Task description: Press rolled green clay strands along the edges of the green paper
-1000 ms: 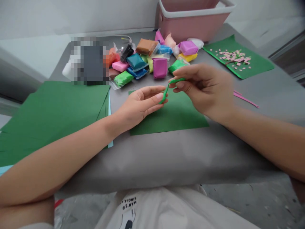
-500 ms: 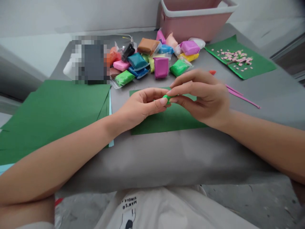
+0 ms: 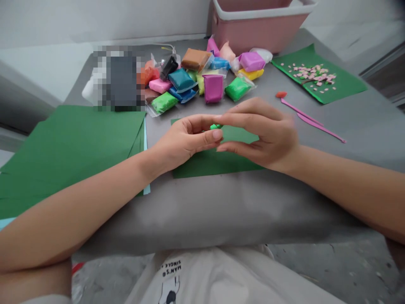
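So a second ago we have the green clay pulled into a wavy strand between both hands, and half a second ago it's a small lump pinched from both sides. Now we see the clay (image 3: pixel 215 126) bunched up at the left hand (image 3: pixel 186 139), tucked between the thumb and the curled fingers, so that's the hand gripping it. The right hand (image 3: pixel 265 137) has its thumb dropped away from its fingers, so its pinch is loose. Its fingertips sit right by the clay's upper side, but we can't tell if they're touching it.

The clay is up above the green sheet (image 3: pixel 218 164), near its left part. Both forearms come in from the sides, the left palm turned inward and the right hand arched, back side up and a bit blurry. Off to the right we now get the red tip (image 3: pixel 281 94) by the pink tools (image 3: pixel 319 126), which the right hand hid a second ago.
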### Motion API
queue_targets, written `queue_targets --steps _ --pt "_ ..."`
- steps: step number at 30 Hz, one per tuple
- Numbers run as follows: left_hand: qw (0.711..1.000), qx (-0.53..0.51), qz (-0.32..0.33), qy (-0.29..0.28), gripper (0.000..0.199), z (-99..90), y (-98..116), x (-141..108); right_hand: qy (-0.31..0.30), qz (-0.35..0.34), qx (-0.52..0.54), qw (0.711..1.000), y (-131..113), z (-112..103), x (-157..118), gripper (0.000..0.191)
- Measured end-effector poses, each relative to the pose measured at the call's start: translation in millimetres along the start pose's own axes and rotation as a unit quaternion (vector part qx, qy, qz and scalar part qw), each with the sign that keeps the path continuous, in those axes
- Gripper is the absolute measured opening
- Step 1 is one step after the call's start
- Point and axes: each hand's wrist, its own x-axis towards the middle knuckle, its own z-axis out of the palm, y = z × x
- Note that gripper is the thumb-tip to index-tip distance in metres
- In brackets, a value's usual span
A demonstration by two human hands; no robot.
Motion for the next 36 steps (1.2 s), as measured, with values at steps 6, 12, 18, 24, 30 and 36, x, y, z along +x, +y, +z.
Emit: queue_targets --steps 6,12,18,24,30,36 --pt "1.0 0.012 0.006 0.013 0.05 2.7 1.5 -2.1 0.002 0.05 0.008 0.999 -3.1 -0.1 -1.7 0.02" --pt "0.999 0.0 -0.002 0.044 0.056 4.7 2.2 -2.5 0.019 0.066 0.003 0.998 -3.9 0.6 -1.5 0.023" --pt "0.999 0.002 -0.019 0.035 0.069 4.6 3.2 -2.9 -0.003 0.003 -0.007 1.0 3.9 -0.5 -2.9 0.028" --pt "0.999 0.043 -0.008 0.025 0.061 7.8 3.7 -3.8 -0.052 0.069 0.002 0.996 0.0 -5.9 -4.9 0.016" --pt "0.999 0.025 -0.03 0.021 0.067 8.4 7.0 -3.7 -0.028 0.034 0.007 0.999 5.0 -6.7 -6.3 0.023" --pt "0.999 -0.001 -0.033 0.03 0.073 4.8 4.5 -1.7 -0.047 0.057 0.009 0.997 0.4 -4.1 -3.8 0.021"
